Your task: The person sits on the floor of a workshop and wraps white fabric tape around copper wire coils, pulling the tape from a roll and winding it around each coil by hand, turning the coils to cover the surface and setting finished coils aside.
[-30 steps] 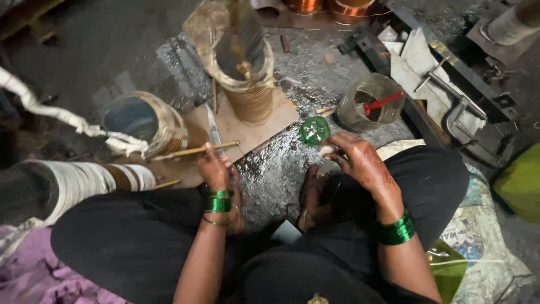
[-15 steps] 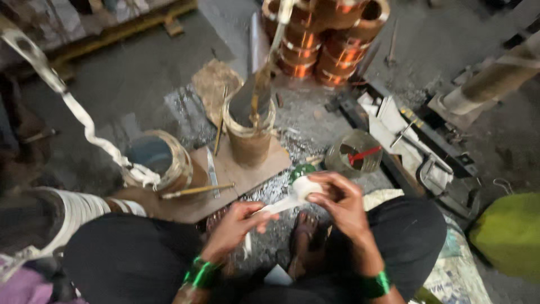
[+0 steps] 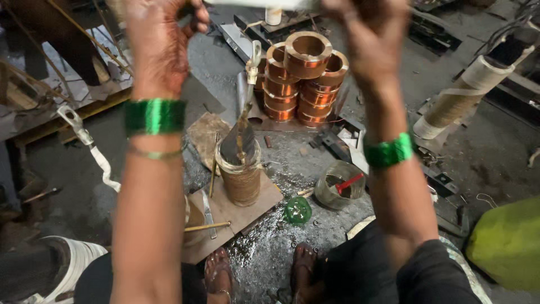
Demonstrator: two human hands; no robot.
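While both arms are raised: left hand (image 3: 160, 39) and right hand (image 3: 365, 34) sit at the top edge of the head view, a pale strip (image 3: 264, 4) stretched between them.
Pale strip: a whitish band running flat along the very top, from one hand across to the other, well above the floor.
Left grip: fingers curled shut near the strip's end; whether they actually pinch it I cannot tell, the edge cuts it off.
Right grip: fist clenched over the strip's other end, knuckles toward the camera.
Wrists: green bangles (image 3: 154, 116) on the left, a green bangle (image 3: 388, 151) on the right.
Straight below: wound coil (image 3: 241, 174), brown and upright, with a dark tapered piece poking out of its top, standing on a wooden board (image 3: 225, 211).
On the board: a thin stick (image 3: 207, 227) and a flat metal blade (image 3: 209, 211) lying beside the coil.
Just off the board: green tape roll (image 3: 297, 210) on the floor, near a clear round tub (image 3: 337, 192) holding a red-handled tool.
Further back: stack of copper coils (image 3: 301, 79), shiny, piled in tiers.
Floor: dark grey concrete (image 3: 281, 253), gritty, wet-looking and glinting between the person's sandalled feet.
Right side: paper-wrapped cylinder (image 3: 461, 98) leaning at a slant; yellow-green bag (image 3: 506, 242) at the edge.
Left side: white tape roll (image 3: 79, 256) low down, a white strap (image 3: 93, 149) trailing across the floor.
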